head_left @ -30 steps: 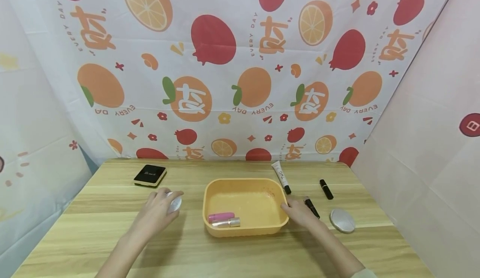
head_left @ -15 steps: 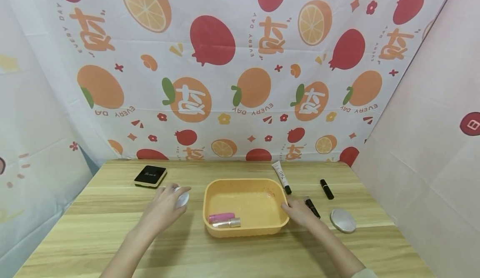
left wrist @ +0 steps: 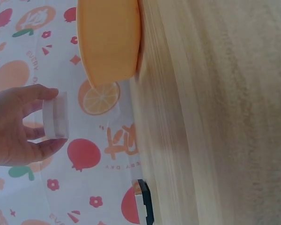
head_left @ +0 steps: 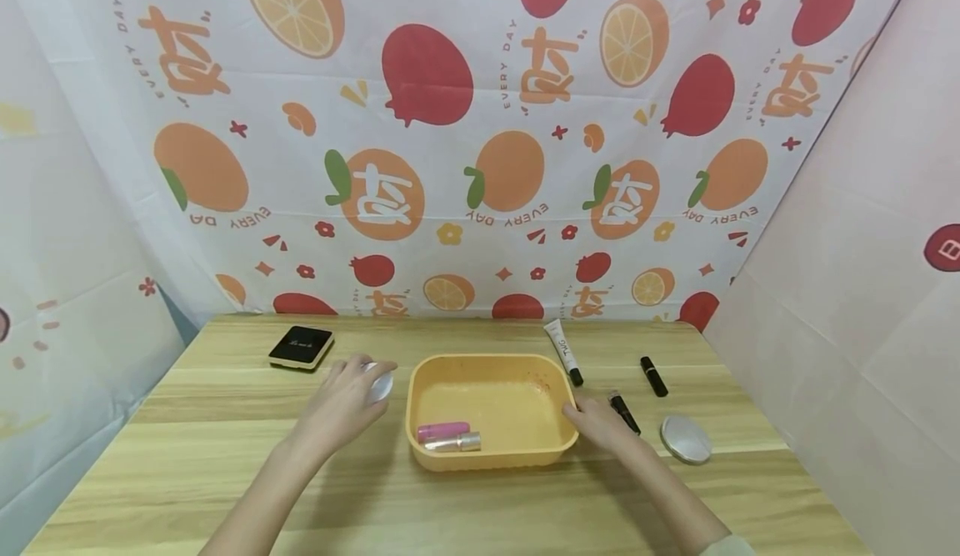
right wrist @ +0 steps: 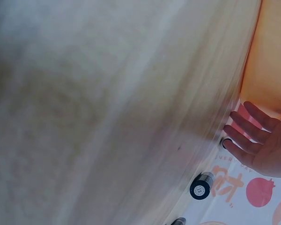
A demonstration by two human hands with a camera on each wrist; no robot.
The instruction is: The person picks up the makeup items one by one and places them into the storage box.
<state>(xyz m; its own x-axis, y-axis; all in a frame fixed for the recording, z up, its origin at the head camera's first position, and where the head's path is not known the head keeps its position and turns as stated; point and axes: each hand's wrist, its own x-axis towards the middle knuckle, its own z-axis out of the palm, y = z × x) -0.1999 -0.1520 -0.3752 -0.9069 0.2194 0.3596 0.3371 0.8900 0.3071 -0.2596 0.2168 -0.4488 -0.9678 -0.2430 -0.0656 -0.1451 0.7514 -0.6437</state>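
My left hand (head_left: 341, 402) holds a small round clear jar (left wrist: 56, 116) between thumb and fingertips, raised above the table to the left of a yellow plastic box (head_left: 491, 460). Part of the jar is hidden by the fingers in the head view. At the box's right end, my right hand (head_left: 600, 421) has its thumb over the rim, with the other fingers spread along the outer wall in the right wrist view. Inside the box, at its near left, lie a pink tube (head_left: 442, 431) and a silver-and-clear tube (head_left: 453, 443).
A black square compact (head_left: 302, 348) lies at the back left. Right of the box are a white squeeze tube (head_left: 562, 349), a black lipstick (head_left: 653, 377), another black tube with a clear end (head_left: 624, 413) and a round silver compact (head_left: 686, 439). Printed cloth (head_left: 450, 164) hangs behind the table.
My left hand has carried the clear jar rightward and slightly farther from me, closer to the box. My right hand and the things on the table have stayed put.
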